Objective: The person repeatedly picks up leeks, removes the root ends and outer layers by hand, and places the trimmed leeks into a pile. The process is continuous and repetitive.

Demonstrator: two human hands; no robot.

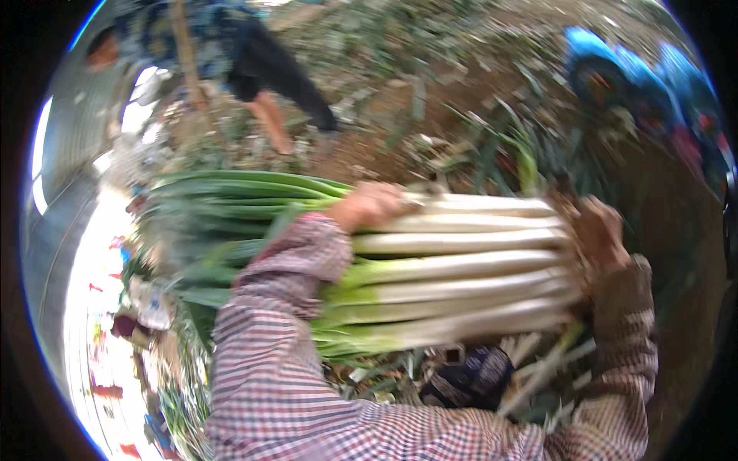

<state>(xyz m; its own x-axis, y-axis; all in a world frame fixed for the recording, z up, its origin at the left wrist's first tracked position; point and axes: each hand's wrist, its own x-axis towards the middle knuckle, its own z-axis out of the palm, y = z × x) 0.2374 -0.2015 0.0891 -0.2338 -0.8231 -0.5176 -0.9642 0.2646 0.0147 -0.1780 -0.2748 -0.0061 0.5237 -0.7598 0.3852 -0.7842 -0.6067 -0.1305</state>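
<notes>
A large bundle of leeks or large green onions (461, 262) lies crosswise before me, its thick white stalks side by side. Its dark green leaves (230, 199) spread left and blur at their tips. My left hand (369, 204) grips the far edge of the bundle, where green turns to white. At the root end, my right hand (602, 230) is closed around the brownish roots (571, 230); its fingers are partly hidden and blurred. Both forearms, in checked sleeves (277, 346), reach around the near side of the bundle.
A person in dark trousers (277, 63) stands at the upper left near a wooden pole (187, 57). Leaf trimmings (369, 63) litter the soil. Blue plastic-covered forms (599, 57) are at the upper right. A dark patterned shoe (478, 377) shows below the bundle.
</notes>
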